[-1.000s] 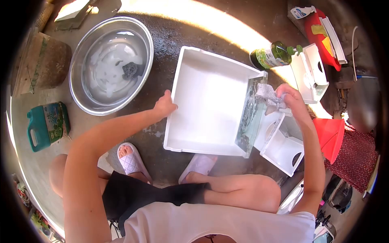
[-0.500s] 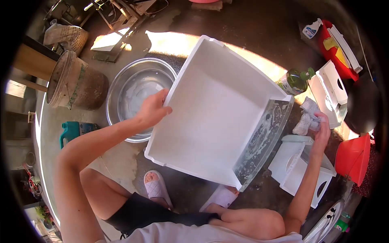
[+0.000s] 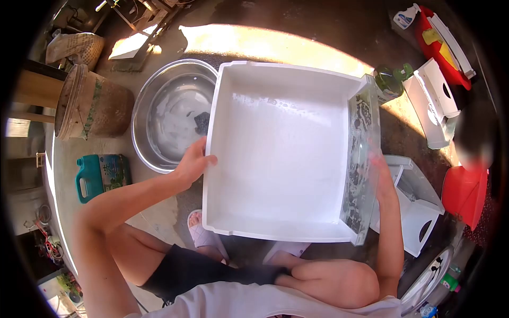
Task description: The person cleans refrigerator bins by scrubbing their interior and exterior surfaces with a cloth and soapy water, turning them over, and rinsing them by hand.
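A large white drawer [image 3: 286,159] with a see-through front panel [image 3: 356,175] is tilted up before me, its inside facing me. White suds streak the panel, and wet drops show along the inner far wall. My left hand [image 3: 195,164] grips the drawer's left rim, thumb on the inside. Against the outer face of the panel is my right hand [image 3: 380,172], its fingers blurred and partly behind it. The pale mesh cloth from the earlier frame is mostly hidden there; only a whitish patch shows through. A steel basin [image 3: 139,124] holds cloudy water and a dark scrubbing pad [image 3: 202,123].
White drawer parts [image 3: 419,217] lie at right, with another white piece [image 3: 432,100] beyond. Nearby are a red bucket [image 3: 466,193], a green bottle [image 3: 389,84] and a red tub [image 3: 450,69]. On the left stand a dirty bucket [image 3: 98,106] and a teal jug [image 3: 93,180].
The drawer has turned squarer to me, its front panel now upright along the right. My right hand has moved left onto the panel's outer side with the cloth. The left hand still grips the rim.
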`<state>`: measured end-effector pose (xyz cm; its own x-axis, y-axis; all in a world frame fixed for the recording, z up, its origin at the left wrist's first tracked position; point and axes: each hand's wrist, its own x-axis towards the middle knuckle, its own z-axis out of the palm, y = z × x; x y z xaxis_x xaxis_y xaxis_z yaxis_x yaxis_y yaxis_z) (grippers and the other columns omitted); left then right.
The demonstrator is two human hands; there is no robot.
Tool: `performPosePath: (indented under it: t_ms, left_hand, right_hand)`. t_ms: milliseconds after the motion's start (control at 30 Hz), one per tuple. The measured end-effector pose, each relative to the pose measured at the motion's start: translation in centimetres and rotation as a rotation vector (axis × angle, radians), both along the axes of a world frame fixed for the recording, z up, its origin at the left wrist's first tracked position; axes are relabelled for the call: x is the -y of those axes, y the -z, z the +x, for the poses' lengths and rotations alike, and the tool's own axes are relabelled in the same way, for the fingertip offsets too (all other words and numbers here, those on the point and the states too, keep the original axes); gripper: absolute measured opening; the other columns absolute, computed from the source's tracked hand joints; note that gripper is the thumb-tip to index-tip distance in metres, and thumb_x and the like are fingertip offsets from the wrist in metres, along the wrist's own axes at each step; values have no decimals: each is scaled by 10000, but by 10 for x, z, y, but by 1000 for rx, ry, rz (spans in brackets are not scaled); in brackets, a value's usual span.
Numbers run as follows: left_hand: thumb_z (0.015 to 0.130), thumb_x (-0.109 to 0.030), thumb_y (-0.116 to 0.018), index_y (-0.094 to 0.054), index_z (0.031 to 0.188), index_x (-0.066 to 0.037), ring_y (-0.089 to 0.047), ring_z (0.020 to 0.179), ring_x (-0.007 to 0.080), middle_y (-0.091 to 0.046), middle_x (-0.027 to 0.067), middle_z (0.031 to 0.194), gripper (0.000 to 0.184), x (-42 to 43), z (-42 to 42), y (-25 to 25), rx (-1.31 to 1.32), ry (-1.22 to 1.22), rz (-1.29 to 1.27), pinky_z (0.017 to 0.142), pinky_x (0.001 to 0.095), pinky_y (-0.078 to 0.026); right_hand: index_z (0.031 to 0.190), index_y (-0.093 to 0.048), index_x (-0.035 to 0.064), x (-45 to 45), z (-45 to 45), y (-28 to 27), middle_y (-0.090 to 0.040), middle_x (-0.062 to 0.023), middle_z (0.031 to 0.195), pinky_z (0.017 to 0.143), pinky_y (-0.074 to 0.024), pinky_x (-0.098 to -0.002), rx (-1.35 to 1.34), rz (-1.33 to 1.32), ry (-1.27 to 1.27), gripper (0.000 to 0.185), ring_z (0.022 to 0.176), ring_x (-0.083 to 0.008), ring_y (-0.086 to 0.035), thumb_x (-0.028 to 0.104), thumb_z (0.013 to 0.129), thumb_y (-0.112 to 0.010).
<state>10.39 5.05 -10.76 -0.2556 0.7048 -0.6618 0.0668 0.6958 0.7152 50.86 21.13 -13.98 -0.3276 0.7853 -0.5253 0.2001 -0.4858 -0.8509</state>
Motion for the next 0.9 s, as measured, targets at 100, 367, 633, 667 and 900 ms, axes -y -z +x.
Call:
performPosePath:
  t_ms: [100,367,633,667,900]
  left_hand:
    - [718,-29,-528,-438,1229,-28,-504,941,174,-545,72,1026,519,10,7,27,43,3,-63,854,301,-394]
    - [860,-144,-535,-446,1096,-4,-645,796,209,-601,111,961,288,-9,6,65,-64,354,-340,677,328,-554]
    - [854,-253,-528,-639,738,-40,-623,606,312,-628,124,643,267,-40,28,72,-1029,1111,25,617,405,-506]
    - [846,-230,-531,-639,761,-43,-625,627,316,-623,133,643,232,-57,34,77,-1060,1029,83,627,402,-505]
    - [744,-100,-606,-401,1291,-6,-376,1171,376,-437,209,1207,592,-120,75,215,-718,38,204,1006,457,-299]
  right_hand:
    - [1426,-298,138,6,-1,3,-380,-40,1360,919,-368,-408,31,-52,44,778,1197,-193,-387,496,787,-562]
    - [1428,-290,143,1,-12,-5,-375,-54,1360,939,-334,-405,167,98,69,805,1222,-202,-362,541,775,-544]
    - [1398,-290,52,6,-21,-11,-219,-159,1399,1075,-211,-458,336,192,-1,959,1337,-313,-210,616,684,-594]
    - [1390,-297,42,7,-21,-11,-230,-162,1385,1076,-216,-444,350,245,-25,953,1331,-311,-217,615,688,-593]
    - [1369,-294,-7,17,-23,-12,-243,-185,1351,1082,-217,-421,361,332,-47,953,1313,-324,-234,608,703,-588]
